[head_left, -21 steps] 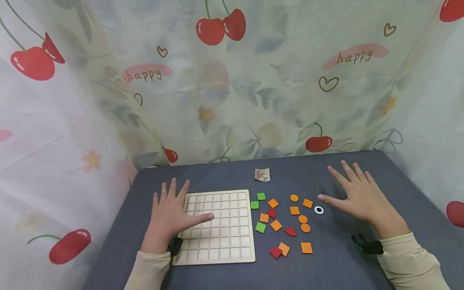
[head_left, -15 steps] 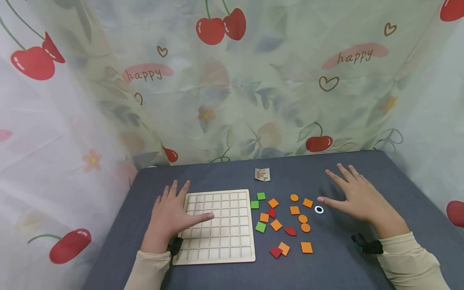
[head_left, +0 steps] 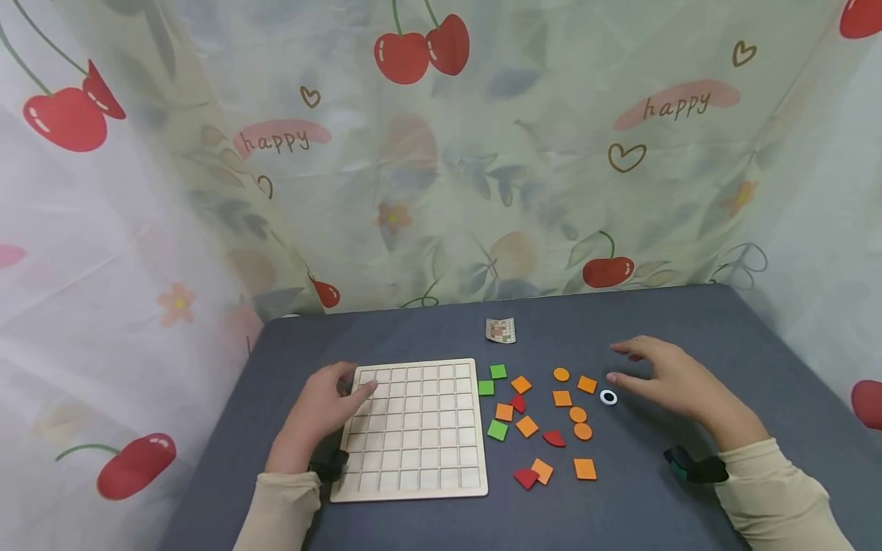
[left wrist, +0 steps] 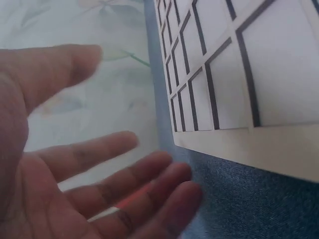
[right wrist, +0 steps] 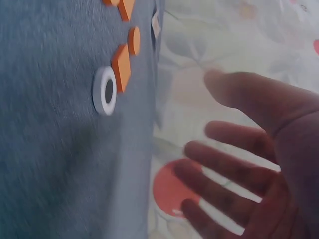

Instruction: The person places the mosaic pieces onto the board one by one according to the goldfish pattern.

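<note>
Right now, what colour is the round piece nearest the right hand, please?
The round piece is white, dark-centred, and clearest in the right wrist view.

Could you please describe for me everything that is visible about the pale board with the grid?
The board looks wooden: pale, roughly square, with a plain border, slightly rounded corners and thin raised strips forming square compartments. Those in view hold no pieces. It lies flat on the dark tabletop. The left hand overlaps its left side in the head view, apparently without touching it. A green square lies at its right edge; whether they touch is unclear.
</note>
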The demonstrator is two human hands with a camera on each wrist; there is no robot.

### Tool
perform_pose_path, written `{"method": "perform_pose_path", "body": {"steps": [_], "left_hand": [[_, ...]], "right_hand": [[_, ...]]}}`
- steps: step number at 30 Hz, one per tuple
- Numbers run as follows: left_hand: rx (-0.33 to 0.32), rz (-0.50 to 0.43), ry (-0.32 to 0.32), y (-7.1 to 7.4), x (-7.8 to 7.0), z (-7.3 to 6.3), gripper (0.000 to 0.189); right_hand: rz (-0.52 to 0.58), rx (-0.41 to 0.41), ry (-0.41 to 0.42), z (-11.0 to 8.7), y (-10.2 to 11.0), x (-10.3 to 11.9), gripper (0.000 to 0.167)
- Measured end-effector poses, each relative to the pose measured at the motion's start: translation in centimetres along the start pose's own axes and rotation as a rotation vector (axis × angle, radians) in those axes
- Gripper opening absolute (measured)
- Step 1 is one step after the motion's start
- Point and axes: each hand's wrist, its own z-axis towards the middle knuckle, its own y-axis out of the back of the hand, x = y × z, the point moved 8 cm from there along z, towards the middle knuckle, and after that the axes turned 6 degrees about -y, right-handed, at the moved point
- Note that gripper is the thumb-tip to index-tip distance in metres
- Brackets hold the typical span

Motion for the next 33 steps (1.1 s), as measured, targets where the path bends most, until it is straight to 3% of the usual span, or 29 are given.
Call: {"method": "perform_pose_path", "body": {"steps": [6, 14, 24, 33], "left_hand": [[0.068, -0.062, 0.147, -0.2, 1.9, -0.5, 0.055], [0.098, -0.295, 0.252, -0.8, 2.8, -0.8, 0.045], [0.078, -0.348, 0.294, -0.9, 3.1, -0.8, 0.036], [0.050, -0.338, 0.313, -0.8, 3.2, -0.8, 0.033]], "right_hand": [[0.119, -0.052, 0.123, 0.7, -1.0, 2.3, 0.043], [0.171, 0.003, 0.144, 1.8, -3.1, 4.7, 0.042], [0.216, 0.082, 0.154, 5.0, -6.0, 8.2, 0.039], [0.146, 0.208, 0.159, 7.9, -9.9, 10.9, 0.031]]}}
